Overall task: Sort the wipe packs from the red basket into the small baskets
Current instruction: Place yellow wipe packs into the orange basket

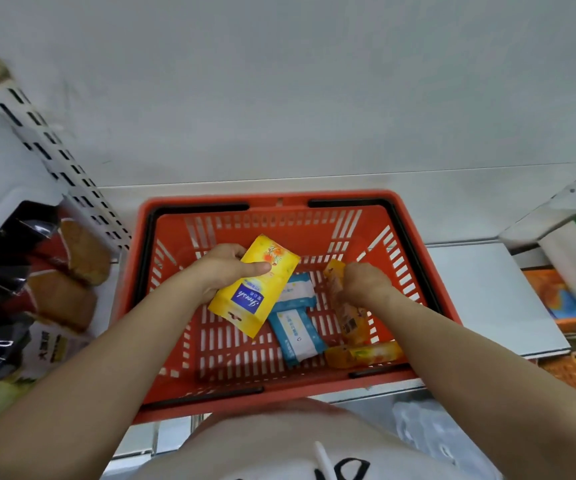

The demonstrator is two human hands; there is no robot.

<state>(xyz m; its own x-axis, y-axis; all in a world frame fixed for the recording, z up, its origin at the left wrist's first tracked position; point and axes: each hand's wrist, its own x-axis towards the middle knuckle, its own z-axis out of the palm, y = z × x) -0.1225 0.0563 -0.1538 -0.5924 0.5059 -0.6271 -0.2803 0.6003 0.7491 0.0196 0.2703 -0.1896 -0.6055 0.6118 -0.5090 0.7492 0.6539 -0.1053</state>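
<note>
Yellow pack (254,285) in left hand (222,268) grip, over red basket (269,206).

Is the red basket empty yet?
No. Besides the yellow packs in the left hand and right hand, the red basket holds two blue packs and another yellow pack.

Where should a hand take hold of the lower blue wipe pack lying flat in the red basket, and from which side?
Probably from straight above, pinching across its two long edges near the middle. The lower blue wipe pack lies flat on the red basket floor with bare floor to its left. Its upper end touches the other blue pack; the yellow pack lies close to its lower right.
</note>
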